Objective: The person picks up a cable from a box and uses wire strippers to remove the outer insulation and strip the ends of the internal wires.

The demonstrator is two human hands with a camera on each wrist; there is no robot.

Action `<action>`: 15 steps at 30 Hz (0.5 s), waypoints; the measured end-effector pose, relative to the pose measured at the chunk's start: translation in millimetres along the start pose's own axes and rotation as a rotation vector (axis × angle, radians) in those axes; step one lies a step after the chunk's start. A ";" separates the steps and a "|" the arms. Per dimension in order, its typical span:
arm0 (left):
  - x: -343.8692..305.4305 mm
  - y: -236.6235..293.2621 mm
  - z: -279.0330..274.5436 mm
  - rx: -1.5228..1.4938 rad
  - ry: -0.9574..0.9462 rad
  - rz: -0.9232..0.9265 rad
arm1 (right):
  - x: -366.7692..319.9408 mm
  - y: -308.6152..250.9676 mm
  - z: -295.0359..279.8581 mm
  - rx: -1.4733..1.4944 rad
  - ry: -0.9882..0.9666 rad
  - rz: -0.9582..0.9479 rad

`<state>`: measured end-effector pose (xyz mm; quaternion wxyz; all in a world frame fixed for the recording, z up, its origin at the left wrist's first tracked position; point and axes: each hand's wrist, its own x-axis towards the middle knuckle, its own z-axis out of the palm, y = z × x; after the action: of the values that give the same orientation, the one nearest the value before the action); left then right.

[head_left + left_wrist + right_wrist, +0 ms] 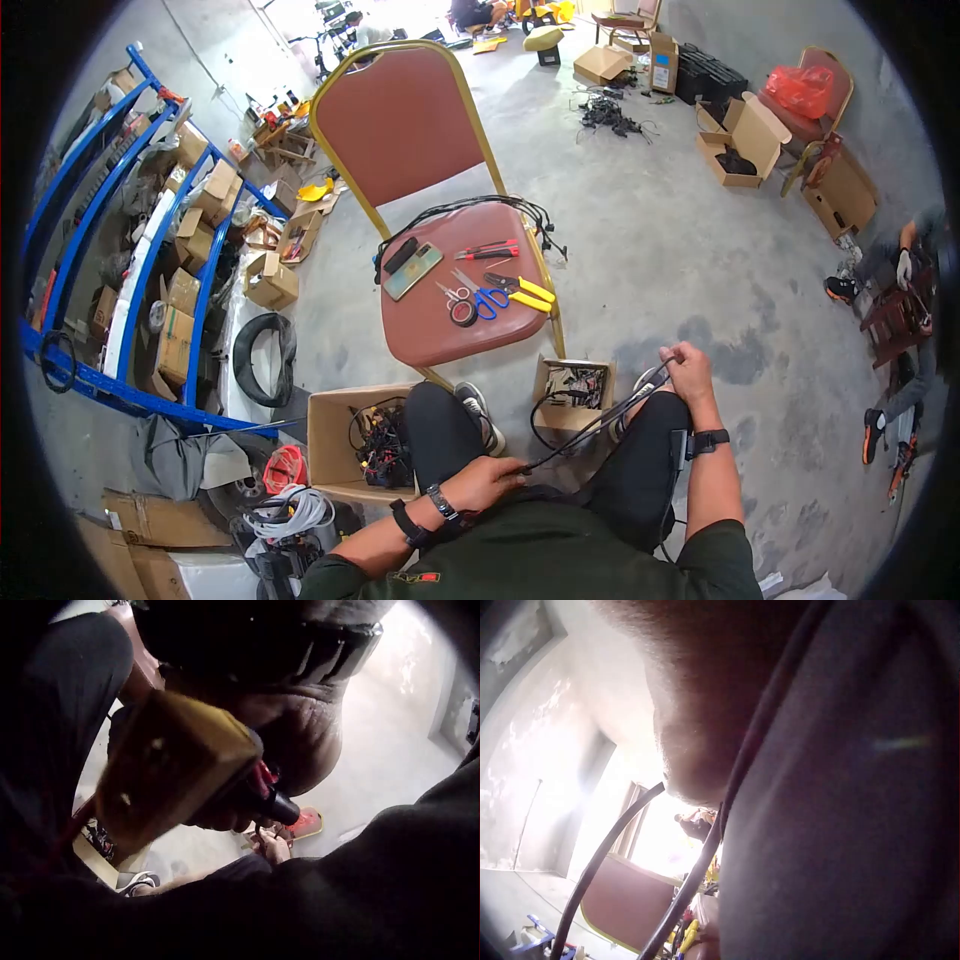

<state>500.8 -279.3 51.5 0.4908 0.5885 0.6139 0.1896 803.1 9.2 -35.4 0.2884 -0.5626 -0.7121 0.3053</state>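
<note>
A black cable [575,438] runs in loose strands between my two hands. My right hand [692,372], raised over the right knee, grips one part of it with curled fingers. In the right wrist view two lengths of the cable [592,862] hang below that hand. Low at my lap, my left hand [488,484] holds the other end. The left wrist view shows a short black cylindrical end piece [282,808] with red beside it at the left fingers. A blurred tan block-like shape [172,765] covers part of that view.
Ahead stands a chair [455,325] bearing scissors [490,302], yellow-handled pliers [525,290], a phone [413,271], tape and more cables. Boxes of wire parts [575,384] and tangled connectors [382,445] flank my feet. Blue shelving [110,385] is at left; another person sits at right.
</note>
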 end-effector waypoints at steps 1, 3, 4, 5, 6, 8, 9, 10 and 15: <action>-1.4 -2.0 1.5 -0.012 -0.016 -0.024 | -1.6 -3.4 -1.4 -0.010 -0.002 0.012; -4.1 -3.6 2.7 -0.002 -0.036 -0.024 | -1.6 -8.2 -3.1 -0.077 -0.025 -0.006; -5.5 -3.3 1.4 0.019 -0.040 0.001 | -1.6 -9.7 -3.4 -0.111 -0.035 -0.016; -6.5 -3.0 0.5 0.041 -0.043 0.026 | -1.9 -10.5 -3.5 -0.116 -0.036 -0.021; -7.1 -4.2 0.7 0.072 -0.052 0.038 | -1.6 -11.5 -3.4 -0.120 -0.036 -0.028; -8.4 -7.8 0.9 0.139 -0.067 0.063 | -1.1 -11.4 -1.5 -0.115 -0.039 -0.047; -8.5 -7.0 -0.7 0.127 -0.074 0.052 | -0.3 -9.4 0.4 -0.105 -0.040 -0.059; -9.3 -4.6 -2.0 0.116 -0.082 0.039 | 0.2 -7.6 1.9 -0.096 -0.042 -0.068; -15.1 27.7 -16.0 0.041 -0.073 -0.121 | -0.2 1.3 6.5 -0.099 -0.037 -0.118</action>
<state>499.8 -281.0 86.8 0.5112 0.5668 0.6338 0.1252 799.1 8.5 -40.6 0.2645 -0.5276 -0.7633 0.2629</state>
